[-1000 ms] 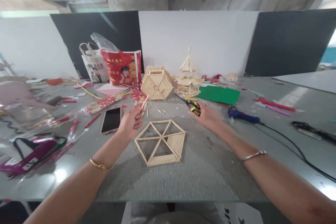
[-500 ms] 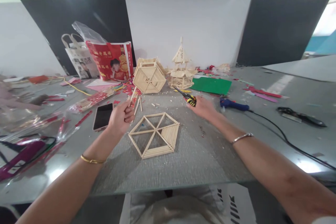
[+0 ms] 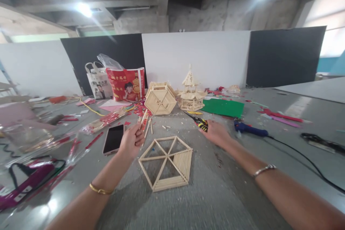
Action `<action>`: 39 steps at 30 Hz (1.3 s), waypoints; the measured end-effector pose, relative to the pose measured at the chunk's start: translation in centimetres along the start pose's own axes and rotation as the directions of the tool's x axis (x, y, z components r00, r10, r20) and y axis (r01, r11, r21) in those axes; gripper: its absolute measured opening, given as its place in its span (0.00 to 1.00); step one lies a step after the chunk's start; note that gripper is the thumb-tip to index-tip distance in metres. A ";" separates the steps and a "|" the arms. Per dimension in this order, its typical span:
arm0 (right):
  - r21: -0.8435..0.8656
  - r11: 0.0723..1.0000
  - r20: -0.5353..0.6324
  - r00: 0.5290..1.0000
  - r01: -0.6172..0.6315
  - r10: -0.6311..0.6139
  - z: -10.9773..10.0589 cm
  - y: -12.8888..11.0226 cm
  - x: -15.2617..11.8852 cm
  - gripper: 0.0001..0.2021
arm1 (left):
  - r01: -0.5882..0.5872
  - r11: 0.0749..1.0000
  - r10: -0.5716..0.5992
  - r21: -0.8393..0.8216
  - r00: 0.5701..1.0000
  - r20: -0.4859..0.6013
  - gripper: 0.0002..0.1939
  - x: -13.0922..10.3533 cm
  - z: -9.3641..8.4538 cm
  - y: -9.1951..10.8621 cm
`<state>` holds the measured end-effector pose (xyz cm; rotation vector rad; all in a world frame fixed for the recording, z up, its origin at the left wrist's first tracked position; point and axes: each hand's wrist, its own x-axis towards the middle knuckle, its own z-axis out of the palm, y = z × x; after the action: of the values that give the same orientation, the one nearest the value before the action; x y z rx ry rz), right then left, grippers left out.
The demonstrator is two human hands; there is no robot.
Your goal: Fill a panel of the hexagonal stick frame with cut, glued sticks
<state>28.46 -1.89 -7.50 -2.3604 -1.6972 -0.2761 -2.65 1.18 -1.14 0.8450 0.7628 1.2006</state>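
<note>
My left hand point(image 3: 132, 139) is closed round thin wooden sticks point(image 3: 144, 116) that point up and away, beside the phone. My right hand point(image 3: 214, 131) is wrapped round black and yellow pliers point(image 3: 202, 124), whose tips point to the upper left. Between my forearms lies a flat hexagonal stick frame point(image 3: 168, 156) with spokes; its right section and part of its lower one are filled with sticks. Behind it stand a hexagonal stick piece point(image 3: 160, 101) and a small stick pavilion point(image 3: 191, 95) with a pointed roof.
A phone point(image 3: 113, 139) and plastic packets point(image 3: 104, 123) lie left. Red bag point(image 3: 126, 84) stands at the back. Green sheet point(image 3: 223, 107), blue glue gun point(image 3: 249, 128) with cord and a black tool point(image 3: 323, 140) are right. A purple tool point(image 3: 25, 187) lies front left.
The view has tilted up, so the table things appear lower and more ceiling shows. Both hands keep hold of the sticks and the pliers, nearly unchanged over the table.
</note>
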 end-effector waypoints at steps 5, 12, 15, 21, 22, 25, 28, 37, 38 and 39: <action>-0.023 0.999 0.003 0.999 0.033 -0.033 0.5 0.1 0.0 0.23 | 0.012 1.000 -0.013 -0.007 1.000 -0.005 0.12 0.1 -0.1 -0.3; -0.068 0.994 -0.004 0.996 0.089 -0.089 0.8 -0.2 -0.3 0.23 | -0.004 1.000 0.004 -0.022 1.000 -0.014 0.09 0.3 -0.6 -0.8; -0.095 0.991 -0.009 0.995 0.098 -0.099 1.1 -0.2 -0.3 0.23 | -0.005 1.000 0.005 -0.031 1.000 -0.019 0.09 0.4 -0.8 -1.0; -0.131 0.989 -0.018 0.997 0.074 -0.077 1.7 0.1 -0.2 0.24 | 0.012 0.999 -0.012 -0.039 1.000 -0.010 0.09 0.3 -0.8 -1.5; -0.131 0.989 -0.019 0.997 0.068 -0.071 1.8 0.1 -0.2 0.24 | 0.016 0.999 -0.016 -0.033 1.000 -0.008 0.09 0.2 -0.7 -1.6; -0.122 0.991 -0.016 0.998 0.057 -0.059 2.0 0.2 -0.2 0.24 | 0.021 1.000 -0.021 -0.018 1.000 0.003 0.09 -0.1 -0.4 -1.6; -0.106 0.992 -0.006 0.998 0.063 -0.064 1.9 0.1 -0.3 0.25 | 0.028 0.999 -0.028 -0.022 1.000 0.008 0.10 -0.5 -0.2 -1.5; -0.080 0.992 -0.011 0.995 0.102 -0.104 1.0 -1.3 -0.9 0.25 | 0.032 0.999 -0.032 -0.040 0.999 0.001 0.09 -0.3 -0.2 -1.4; -0.077 0.991 -0.013 0.994 0.108 -0.110 1.0 -1.4 -0.9 0.25 | 0.035 0.999 -0.035 -0.038 0.999 -0.007 0.09 -0.2 -0.2 -1.4; -0.074 0.991 -0.016 0.993 0.113 -0.115 0.9 -1.4 -0.9 0.24 | 0.037 0.999 -0.038 -0.035 0.999 -0.017 0.09 -0.2 -0.2 -1.3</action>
<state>26.88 -2.07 -8.51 -2.3057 -1.8459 -0.3865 -2.26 0.86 -2.34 0.7892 0.7667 1.1860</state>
